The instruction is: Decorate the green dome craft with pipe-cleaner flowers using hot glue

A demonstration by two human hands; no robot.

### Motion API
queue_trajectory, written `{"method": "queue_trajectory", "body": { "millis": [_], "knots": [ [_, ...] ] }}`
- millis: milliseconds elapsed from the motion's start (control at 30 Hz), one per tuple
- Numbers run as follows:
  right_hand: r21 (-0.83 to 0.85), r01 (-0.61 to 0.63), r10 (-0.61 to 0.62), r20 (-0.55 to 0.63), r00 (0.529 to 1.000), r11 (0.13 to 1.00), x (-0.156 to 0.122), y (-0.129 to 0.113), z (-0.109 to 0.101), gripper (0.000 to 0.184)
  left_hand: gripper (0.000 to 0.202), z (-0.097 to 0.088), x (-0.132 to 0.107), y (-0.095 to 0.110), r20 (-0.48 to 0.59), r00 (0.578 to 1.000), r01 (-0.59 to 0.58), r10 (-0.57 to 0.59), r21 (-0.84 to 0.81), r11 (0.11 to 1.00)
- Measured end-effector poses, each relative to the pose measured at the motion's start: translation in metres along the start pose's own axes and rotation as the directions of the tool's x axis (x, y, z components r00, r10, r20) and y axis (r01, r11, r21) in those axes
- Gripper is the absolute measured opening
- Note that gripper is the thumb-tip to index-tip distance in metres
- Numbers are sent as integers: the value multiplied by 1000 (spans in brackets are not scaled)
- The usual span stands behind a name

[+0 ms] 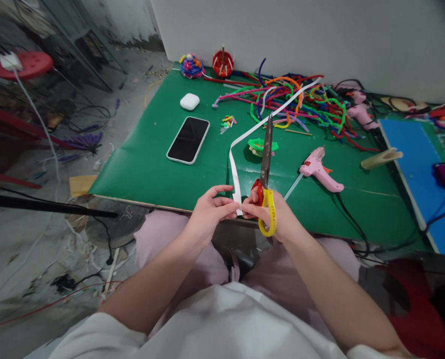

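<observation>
Close to the table's front edge, my left hand [212,210] pinches the lower end of a long white ribbon [233,169]. From there the ribbon runs up and right across the table to the heap of pipe cleaners [282,97]. Scissors [266,169] with red and yellow handles are in my right hand [282,217], their dark blades pointing away from me and looking closed. The thumb and a fingertip of that hand also meet at the ribbon's end, against the left fingertips. Just beyond the blades lies a small green ornament [257,146].
A phone [188,140] and a white earbud case [189,101] lie on the left of the green table [147,164]. A pink glue gun [322,169] with its cord sits at right, near a blue board [413,164]. Two round craft pieces [191,66] stand at the back.
</observation>
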State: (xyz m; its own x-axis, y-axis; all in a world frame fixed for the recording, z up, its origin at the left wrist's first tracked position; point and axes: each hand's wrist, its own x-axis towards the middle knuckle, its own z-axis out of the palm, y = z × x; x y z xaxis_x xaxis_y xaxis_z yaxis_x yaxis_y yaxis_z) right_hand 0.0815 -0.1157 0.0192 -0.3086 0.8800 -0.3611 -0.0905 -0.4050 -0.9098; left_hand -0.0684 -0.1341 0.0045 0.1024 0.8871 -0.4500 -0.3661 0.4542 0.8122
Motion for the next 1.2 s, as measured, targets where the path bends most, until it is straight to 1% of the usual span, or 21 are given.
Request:
{"method": "queue_trajectory", "body": {
  "millis": [167, 233, 533, 733, 900, 1067, 1200],
  "knots": [
    [-9, -9, 10, 67, 998, 1000, 1, -2, -3, 39, 44, -1, 1, 0, 10, 1000, 17, -17, 24, 1000],
    [-11, -16, 17, 77, 997, 1000, 2, -2, -4, 39, 43, -1, 1, 0, 16, 1000, 17, -17, 26, 1000],
    [-16, -30, 31, 85, 996, 999, 2, -2, -5, 38, 42, -1, 1, 1, 27, 999, 30, -31, 27, 999],
    [-17, -44, 45, 98, 994, 999, 2, -2, -6, 37, 41, -2, 2, 1, 71, 996, 61, -61, 2, 998],
    [-33, -55, 58, 96, 994, 998, 1, -1, -7, 36, 40, -2, 1, 1, 92, 994, 63, -62, -9, 998],
    [-52, -37, 42, 97, 994, 998, 0, -3, -4, 32, 41, -2, 1, 1, 91, 994, 65, -64, -9, 998],
    [-61, -51, 57, 84, 995, 997, -1, -4, -4, 34, 42, -1, 2, 1, 87, 994, 65, -64, -6, 998]
  ]
}}
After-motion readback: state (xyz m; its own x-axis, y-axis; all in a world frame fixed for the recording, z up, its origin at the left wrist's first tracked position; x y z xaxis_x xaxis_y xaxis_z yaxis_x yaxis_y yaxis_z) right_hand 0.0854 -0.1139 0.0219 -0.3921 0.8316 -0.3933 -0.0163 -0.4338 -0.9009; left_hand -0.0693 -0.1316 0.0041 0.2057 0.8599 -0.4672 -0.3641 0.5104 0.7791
